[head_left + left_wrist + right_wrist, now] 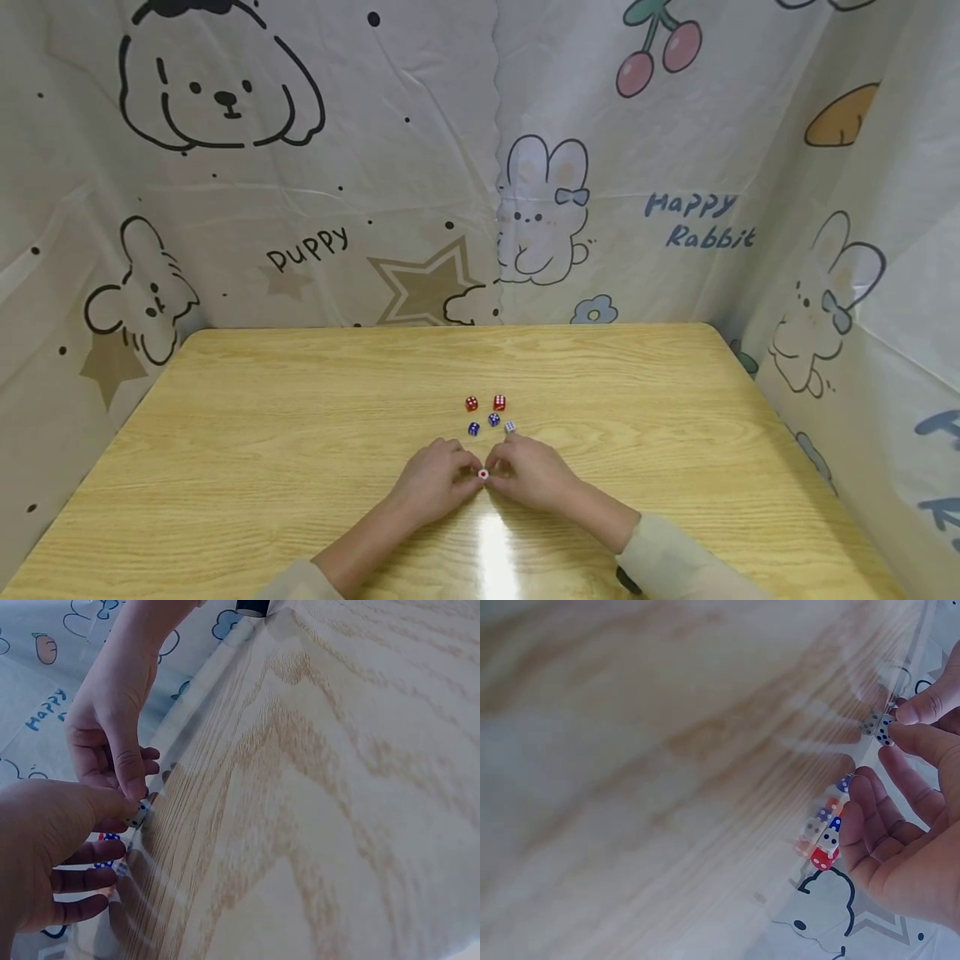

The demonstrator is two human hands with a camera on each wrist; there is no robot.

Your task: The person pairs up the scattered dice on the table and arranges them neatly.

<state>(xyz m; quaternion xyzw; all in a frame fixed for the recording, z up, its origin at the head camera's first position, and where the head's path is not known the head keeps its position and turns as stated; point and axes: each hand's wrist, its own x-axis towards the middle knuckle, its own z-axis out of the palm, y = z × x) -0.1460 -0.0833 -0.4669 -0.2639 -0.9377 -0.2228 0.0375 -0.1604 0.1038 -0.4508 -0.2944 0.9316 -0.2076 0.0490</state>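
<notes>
A white die [483, 474] with a red pip on its upper face sits between the two hands. My left hand [441, 481] pinches it from the left with thumb and index finger. From the right, my right hand [534, 473] pinches the same die. Black pips show on the side of the white die [885, 730] in the right wrist view. Just beyond the hands lie two red dice [472, 403], two blue dice [474, 429] and another white die [510, 427], which is close to the right hand's knuckles.
The dice rest on a wood-grain table [300, 400] with a glossy surface. A cartoon-printed curtain [420, 167] surrounds its back and sides. A small dark object [628, 581] shows by the right sleeve.
</notes>
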